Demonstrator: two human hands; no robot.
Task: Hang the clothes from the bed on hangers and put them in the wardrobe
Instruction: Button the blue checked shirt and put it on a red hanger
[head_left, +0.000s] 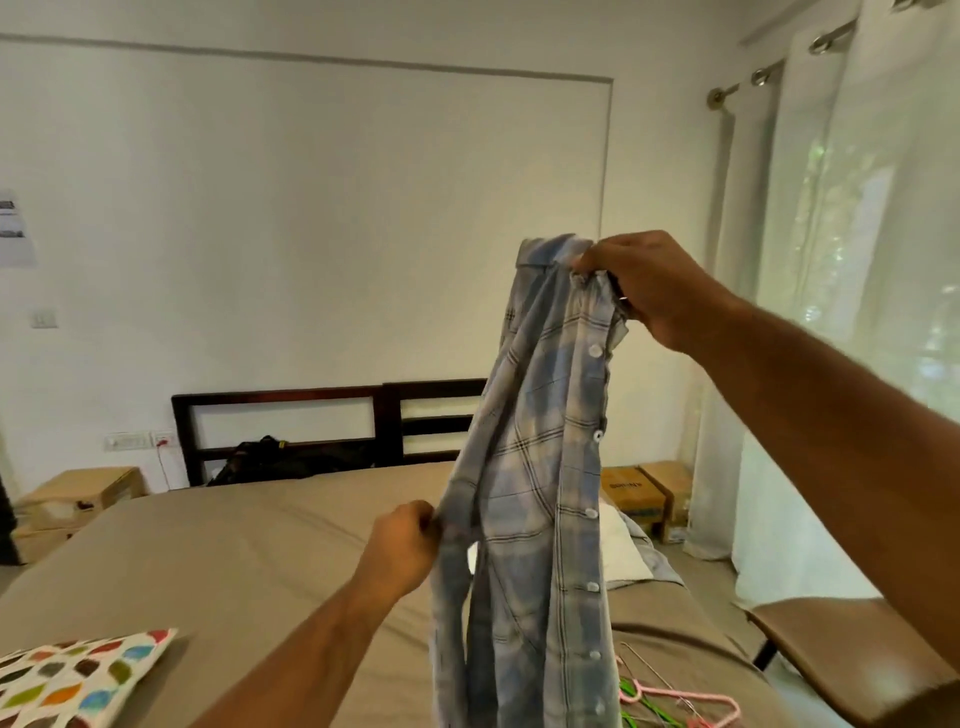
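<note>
- right hand (649, 291) pinches the collar of the plaid shirt (535, 493) above the bed (234, 545), so it hangs straight.
- left hand (405, 545) pinches its side edge, likely to spread it.

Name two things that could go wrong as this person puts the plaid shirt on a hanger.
1. Both the right hand, at the collar, and the left hand, at a side edge, hold the plaid shirt; freeing one for a hanger could let it sag or slip.
2. The hangers lie overlapped on the bed; lifting one might drag others.
</note>
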